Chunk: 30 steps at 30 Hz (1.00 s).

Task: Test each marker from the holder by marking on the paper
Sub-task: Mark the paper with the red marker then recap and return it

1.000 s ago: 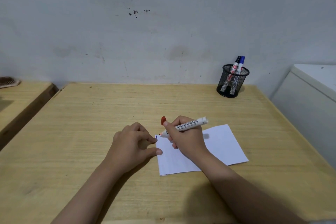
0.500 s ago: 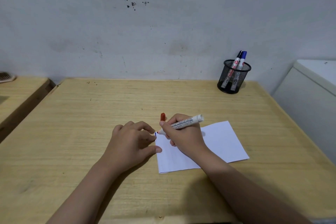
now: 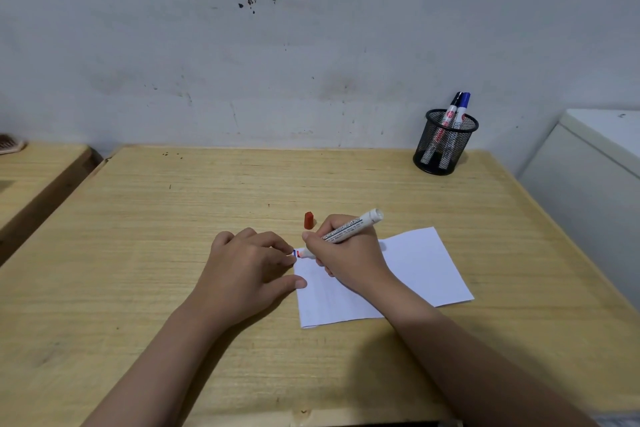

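Midway through testing: the right hand [image 3: 349,255] has its fingers [image 3: 313,236] closed around an uncapped marker [image 3: 346,230], tip down at the upper left corner of the paper [image 3: 415,270]. Beside the tip a short blue stroke and a red stroke show, so by this evidence one marker is already tested and a second is in use. Its red cap [image 3: 309,220] stands on the surface [image 3: 173,218] just beyond the paper's corner. The left hand [image 3: 249,270] rests loosely curled, holding nothing, its thumb touching the paper's left edge. Well beyond the paper, toward the wall, the mesh holder [image 3: 445,146] contains two markers [image 3: 455,114], a black-capped and a blue-capped one; at least one is probably untested. Compared with the earlier frames, red ink has appeared next to the blue stroke; hands, cap and holder sit about as before.
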### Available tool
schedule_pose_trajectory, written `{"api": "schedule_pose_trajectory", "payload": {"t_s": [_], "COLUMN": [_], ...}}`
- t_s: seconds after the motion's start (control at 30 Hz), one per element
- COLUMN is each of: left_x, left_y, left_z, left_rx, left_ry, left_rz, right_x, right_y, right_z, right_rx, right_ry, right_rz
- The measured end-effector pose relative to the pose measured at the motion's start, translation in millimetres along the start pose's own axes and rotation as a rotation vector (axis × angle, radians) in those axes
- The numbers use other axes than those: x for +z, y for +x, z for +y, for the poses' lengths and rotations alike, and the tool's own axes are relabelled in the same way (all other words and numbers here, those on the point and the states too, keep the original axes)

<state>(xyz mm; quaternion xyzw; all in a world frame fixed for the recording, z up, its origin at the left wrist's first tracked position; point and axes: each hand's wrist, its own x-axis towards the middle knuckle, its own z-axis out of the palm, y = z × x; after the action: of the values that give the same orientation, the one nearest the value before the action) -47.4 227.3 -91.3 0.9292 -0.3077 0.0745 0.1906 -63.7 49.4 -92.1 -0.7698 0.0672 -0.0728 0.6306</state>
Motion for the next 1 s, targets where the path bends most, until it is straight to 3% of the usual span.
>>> {"api": "schedule_pose_trajectory", "payload": {"t_s": [0.27,0.43,0.53,0.67,0.83,1.0], "left_x": [2,0,-1,-4,-3,-2], "left_y": [0,2,8,29,56,76], "left_z": [-1,0,-3,1,12,20], "left_rx": [0.017,0.007,-0.046,-0.224,-0.168,-0.15], "left_ry": [0.013,-0.015,-0.153,-0.402,-0.314,-0.175], "left_rz": [0.031,0.007,-0.02,0.059,0.064,-0.08], "right_x": [0,-6,-10,-12,-26,-50], "right_y": [-3,-4,-1,-3,-9,-27], "right_z": [1,-5,-8,-15,-30,-35], "right_rx": [-0.042,-0.018,0.041,0.093,0.035,-0.042], "right_ry": [-0.03,0.164,0.301,0.51,0.585,0.487], "right_rz": [0.012,0.162,0.203,0.199,0.202,0.202]}}
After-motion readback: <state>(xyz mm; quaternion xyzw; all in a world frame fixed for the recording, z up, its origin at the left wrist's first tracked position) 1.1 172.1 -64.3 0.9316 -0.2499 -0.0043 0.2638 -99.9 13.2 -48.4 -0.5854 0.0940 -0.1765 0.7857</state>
